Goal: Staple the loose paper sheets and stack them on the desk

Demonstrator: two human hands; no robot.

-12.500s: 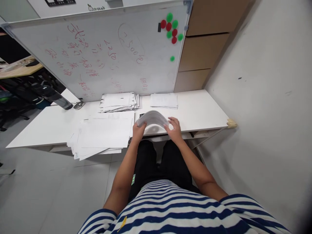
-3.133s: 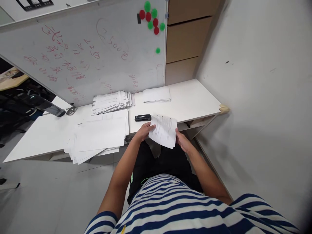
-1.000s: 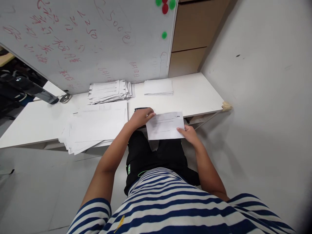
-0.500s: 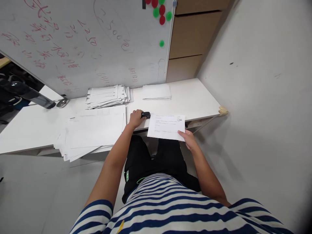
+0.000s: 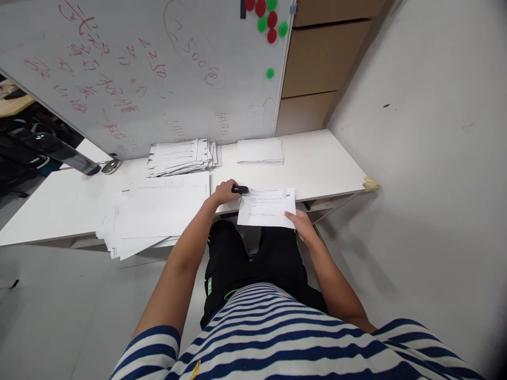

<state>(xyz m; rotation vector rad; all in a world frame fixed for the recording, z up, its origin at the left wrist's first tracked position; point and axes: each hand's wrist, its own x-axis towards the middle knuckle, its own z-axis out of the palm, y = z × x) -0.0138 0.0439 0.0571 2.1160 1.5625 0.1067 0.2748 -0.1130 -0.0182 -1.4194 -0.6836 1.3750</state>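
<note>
My left hand (image 5: 225, 192) is closed around a black stapler (image 5: 240, 189) just above the front edge of the white table. The stapler's front end lies over the upper left corner of a printed sheet of paper (image 5: 266, 207). My right hand (image 5: 301, 224) pinches that paper at its lower right edge, thumb on top and fingers hidden beneath. Whether it is one sheet or a few together, I cannot tell. The paper reaches over the table edge above my lap.
Large loose sheets (image 5: 158, 211) overhang the table's front left. Behind them lies a stack of stapled papers (image 5: 178, 157), with a smaller pile (image 5: 260, 150) to its right. A whiteboard (image 5: 237, 95) with magnets and cardboard boxes (image 5: 327, 58) stand behind; a wall (image 5: 428, 158) is at right.
The paper has shifted slightly left, so its upper left corner now meets the stapler's front end. Both hands keep their grips. The whole view has shifted a little.
</note>
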